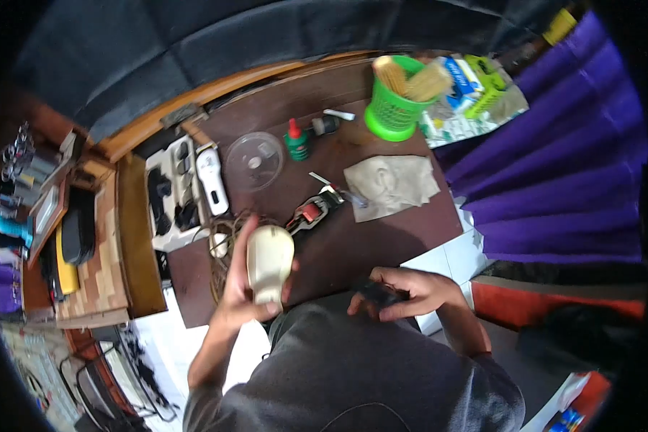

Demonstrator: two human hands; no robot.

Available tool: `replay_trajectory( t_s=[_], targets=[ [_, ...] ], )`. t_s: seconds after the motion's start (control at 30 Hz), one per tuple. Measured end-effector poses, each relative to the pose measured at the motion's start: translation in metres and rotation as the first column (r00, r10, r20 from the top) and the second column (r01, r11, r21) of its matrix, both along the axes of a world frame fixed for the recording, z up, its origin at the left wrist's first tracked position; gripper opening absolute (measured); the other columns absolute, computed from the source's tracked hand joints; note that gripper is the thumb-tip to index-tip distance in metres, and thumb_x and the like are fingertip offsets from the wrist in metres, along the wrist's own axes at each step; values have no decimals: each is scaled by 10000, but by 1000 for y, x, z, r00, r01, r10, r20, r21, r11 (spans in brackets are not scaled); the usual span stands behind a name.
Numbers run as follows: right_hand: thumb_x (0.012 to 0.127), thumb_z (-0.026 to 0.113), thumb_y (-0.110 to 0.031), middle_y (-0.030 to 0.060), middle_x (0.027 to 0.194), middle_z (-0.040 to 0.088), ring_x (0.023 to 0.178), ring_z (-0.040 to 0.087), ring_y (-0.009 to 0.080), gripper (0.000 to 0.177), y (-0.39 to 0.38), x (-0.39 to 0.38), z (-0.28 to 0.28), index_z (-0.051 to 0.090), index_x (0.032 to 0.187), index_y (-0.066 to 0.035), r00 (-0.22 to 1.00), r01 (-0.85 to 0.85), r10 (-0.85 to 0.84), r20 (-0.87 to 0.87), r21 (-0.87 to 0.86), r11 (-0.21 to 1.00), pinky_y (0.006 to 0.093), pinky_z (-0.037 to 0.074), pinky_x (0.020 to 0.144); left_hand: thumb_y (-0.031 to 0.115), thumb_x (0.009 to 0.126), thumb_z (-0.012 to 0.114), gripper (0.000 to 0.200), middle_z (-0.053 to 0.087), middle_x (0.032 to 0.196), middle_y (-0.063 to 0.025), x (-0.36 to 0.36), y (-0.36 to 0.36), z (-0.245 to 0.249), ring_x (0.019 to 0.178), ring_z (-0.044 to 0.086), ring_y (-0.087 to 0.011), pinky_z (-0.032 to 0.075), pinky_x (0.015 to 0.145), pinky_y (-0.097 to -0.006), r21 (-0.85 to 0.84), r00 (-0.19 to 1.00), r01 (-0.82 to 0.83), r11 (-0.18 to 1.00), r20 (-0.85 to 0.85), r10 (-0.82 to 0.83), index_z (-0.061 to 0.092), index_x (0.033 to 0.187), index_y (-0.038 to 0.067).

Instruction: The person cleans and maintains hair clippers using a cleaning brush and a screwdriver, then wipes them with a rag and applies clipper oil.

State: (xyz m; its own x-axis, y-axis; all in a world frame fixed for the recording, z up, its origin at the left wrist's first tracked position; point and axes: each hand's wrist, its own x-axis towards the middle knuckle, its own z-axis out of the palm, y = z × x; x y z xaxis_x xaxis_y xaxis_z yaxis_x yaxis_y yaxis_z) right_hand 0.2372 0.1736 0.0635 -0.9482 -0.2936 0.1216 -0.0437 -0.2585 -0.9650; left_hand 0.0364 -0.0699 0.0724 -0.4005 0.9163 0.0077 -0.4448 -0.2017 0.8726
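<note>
My left hand (235, 294) is wrapped round a cream, hollow plastic shell (270, 255), which looks like half of a hair clipper housing. Its open inside faces up. Close to my chest, my right hand (426, 289) grips a small black object (383, 292) whose kind I cannot make out. Beyond both hands, an opened clipper body (314, 212) with a red part inside lies on the brown table (371, 241). A thin white-handled tool (320, 178) rests just past it, and a crumpled grey cloth (390, 186) is spread to the right.
At the back stand a green bottle (296, 142) with a red tip and a green basket (394, 113) holding brushes. A clear round lid (255, 162) lies left of the bottle. A white clipper (212, 180) sits beside a tray (167, 162). Brown cord (219, 270) coils nearby; purple curtain (547, 158) hangs right.
</note>
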Motion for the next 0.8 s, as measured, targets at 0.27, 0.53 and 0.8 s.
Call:
replay_trajectory(
  t_s=[0.27, 0.53, 0.8],
  targets=[
    [848, 767, -161, 20, 806, 644, 779, 636, 113, 261, -44, 39, -18, 678, 1060, -37, 990, -132, 122, 71, 171, 976, 303, 492, 706, 136, 789, 753, 908, 603, 1174, -232, 84, -28, -47, 788, 634, -225, 539, 657, -328, -25, 961, -221, 975, 164, 222, 214, 1518, 95],
    [846, 644, 38, 103, 975, 633, 764, 615, 183, 239, -42, 55, 19, 444, 733, -29, 549, 803, -499, -670, 258, 537, 297, 495, 671, 188, 885, 691, 747, 566, 1181, -187, 108, -17, -50, 736, 588, -174, 500, 586, -261, 59, 925, -375, 925, -43, 378, 260, 1482, 64],
    [828, 806, -267, 75, 1093, 663, 811, 634, 170, 478, -32, 89, 8, 612, 1205, -46, 963, -156, 220, -154, 347, 925, 313, 491, 736, 150, 910, 649, 667, 581, 1193, -195, 106, -8, -33, 748, 575, -197, 487, 605, -309, 193, 889, -433, 881, -70, 453, 284, 1465, 93]
  ],
)
